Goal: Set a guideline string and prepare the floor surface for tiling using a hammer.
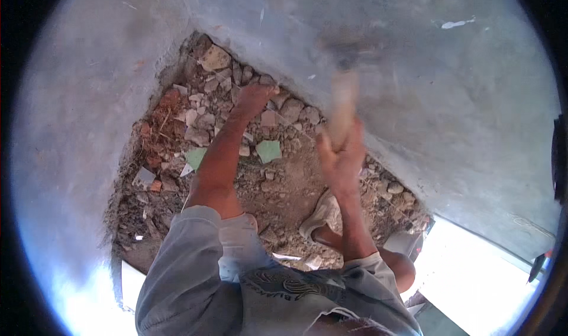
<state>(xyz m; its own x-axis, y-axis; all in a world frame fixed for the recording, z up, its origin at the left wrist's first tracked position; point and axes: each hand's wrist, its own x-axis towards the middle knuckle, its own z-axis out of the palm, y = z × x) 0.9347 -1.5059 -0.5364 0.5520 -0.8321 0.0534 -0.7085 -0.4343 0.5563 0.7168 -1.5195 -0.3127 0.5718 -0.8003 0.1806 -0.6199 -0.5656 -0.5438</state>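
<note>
My right hand [343, 155] is wrapped round the pale wooden handle [343, 99] of a hammer. The hammer's dark head [347, 59] is smeared by motion in front of the grey wall. Lower and to the left, my left hand [256, 96] is closed by the foot of that wall, over the stones. Whatever its fingers may hold is hidden. Broken stones [291, 110] lie just to the right of it. Two pieces of green tile, one [269, 151] below the hand and another [196, 157] beside my left forearm, rest on the rubble.
Smooth grey walls [449, 111] meet in a corner beyond the rubble floor [284, 188]. Loose stones and reddish brick bits [155, 185] lie at the left. My shoe [325, 215] stands on the dirt below my right hand. Bright light comes in at the lower right.
</note>
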